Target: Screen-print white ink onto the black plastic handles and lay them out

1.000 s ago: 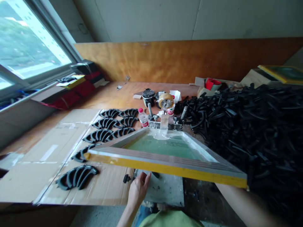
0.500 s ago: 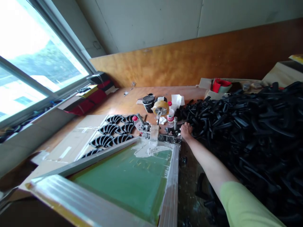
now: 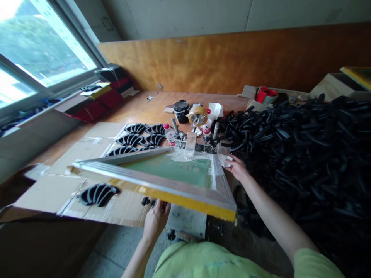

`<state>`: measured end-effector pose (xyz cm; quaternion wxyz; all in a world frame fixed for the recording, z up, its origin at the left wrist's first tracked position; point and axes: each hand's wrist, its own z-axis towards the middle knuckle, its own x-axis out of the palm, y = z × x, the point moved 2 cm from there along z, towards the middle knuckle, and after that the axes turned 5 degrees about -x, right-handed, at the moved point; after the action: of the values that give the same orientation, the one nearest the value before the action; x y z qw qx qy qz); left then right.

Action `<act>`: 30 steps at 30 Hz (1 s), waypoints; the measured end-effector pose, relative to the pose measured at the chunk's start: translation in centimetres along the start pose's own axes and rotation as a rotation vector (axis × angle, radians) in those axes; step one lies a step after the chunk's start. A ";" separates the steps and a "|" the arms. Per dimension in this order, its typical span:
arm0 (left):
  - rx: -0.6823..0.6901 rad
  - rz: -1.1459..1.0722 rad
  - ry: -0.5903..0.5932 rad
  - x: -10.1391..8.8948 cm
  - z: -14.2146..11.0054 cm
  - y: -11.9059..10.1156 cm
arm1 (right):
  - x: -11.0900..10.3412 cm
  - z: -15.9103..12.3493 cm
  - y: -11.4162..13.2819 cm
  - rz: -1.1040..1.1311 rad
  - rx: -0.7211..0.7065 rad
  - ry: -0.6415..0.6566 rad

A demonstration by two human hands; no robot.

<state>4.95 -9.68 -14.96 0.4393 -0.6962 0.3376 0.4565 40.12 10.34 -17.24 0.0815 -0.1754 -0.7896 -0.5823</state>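
A screen-printing frame (image 3: 130,174) with green mesh (image 3: 179,172) is clamped at its far end, its near edge raised above a pale metal base plate (image 3: 188,224). My right hand (image 3: 238,168) is beside the frame's right side, thumb and fingers closed on a white cloth (image 3: 225,160), which may be paper. Under the frame's yellow front edge, my left hand (image 3: 157,218) is curled at the left of the base plate. Its fingertips are partly hidden, with something dark near them. Curved, ribbed black parts (image 3: 100,194) lie on cardboard to the left.
A large heap of black parts (image 3: 290,154) fills the right side. Behind the hinge clamp (image 3: 199,146) stand a black tub (image 3: 181,112), a tape roll (image 3: 197,115) and a red-capped bottle (image 3: 169,133). Flattened cardboard (image 3: 58,181) covers the table's left.
My right hand reached to the far right of the clamp, then drew back nearer with the white cloth. My left hand is in view again under the frame. The camera view has shifted.
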 end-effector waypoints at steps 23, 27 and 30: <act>-0.030 -0.094 0.154 -0.2 -4.8 6.8 | 19.5 -20.2 -15.1 -1.109 -0.880 0.930; -0.034 -0.082 0.161 0.1 -4.9 6.9 | 18.0 -21.3 -15.2 -1.172 -0.929 0.930; -0.031 -0.060 0.167 0.0 -4.8 6.9 | 16.9 -21.9 -14.7 -1.161 -0.928 0.939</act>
<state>0.61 -16.78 -16.07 0.4123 -0.7483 0.3450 0.3885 17.39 -11.18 -17.99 0.0095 0.4962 -0.3226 -0.8060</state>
